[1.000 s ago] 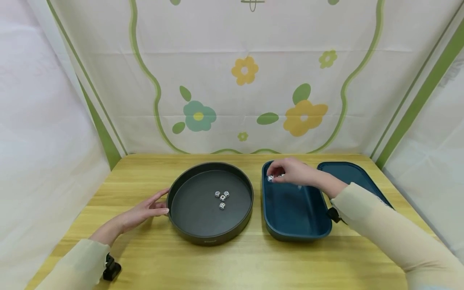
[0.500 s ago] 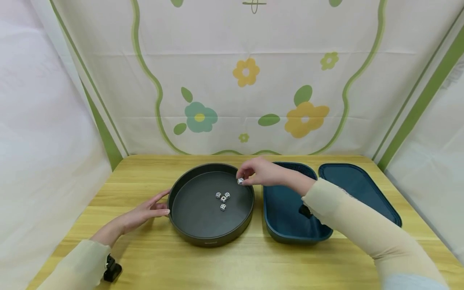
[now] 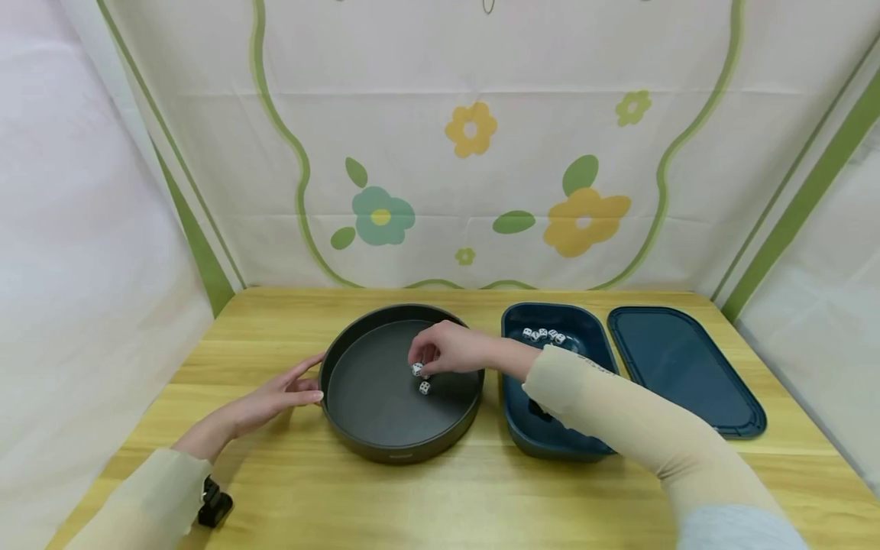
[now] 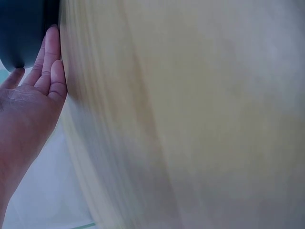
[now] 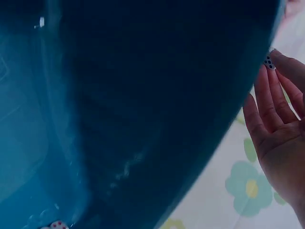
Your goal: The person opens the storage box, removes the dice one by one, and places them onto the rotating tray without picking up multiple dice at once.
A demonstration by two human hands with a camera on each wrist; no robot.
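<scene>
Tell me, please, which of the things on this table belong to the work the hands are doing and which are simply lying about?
In the work:
- right hand, pinching a die over the round grey tray
- left hand, touching that tray's rim
- blue tub, with a row of dice inside

Lying about:
- blue lid, flat beside the tub
- flowered backdrop

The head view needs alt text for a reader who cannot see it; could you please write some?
A person's right hand reaches into a round dark tray on a wooden table, fingertips at small white dice. The left hand rests open against the tray's left rim. To the right stand a blue box holding more dice and its lid.
</scene>
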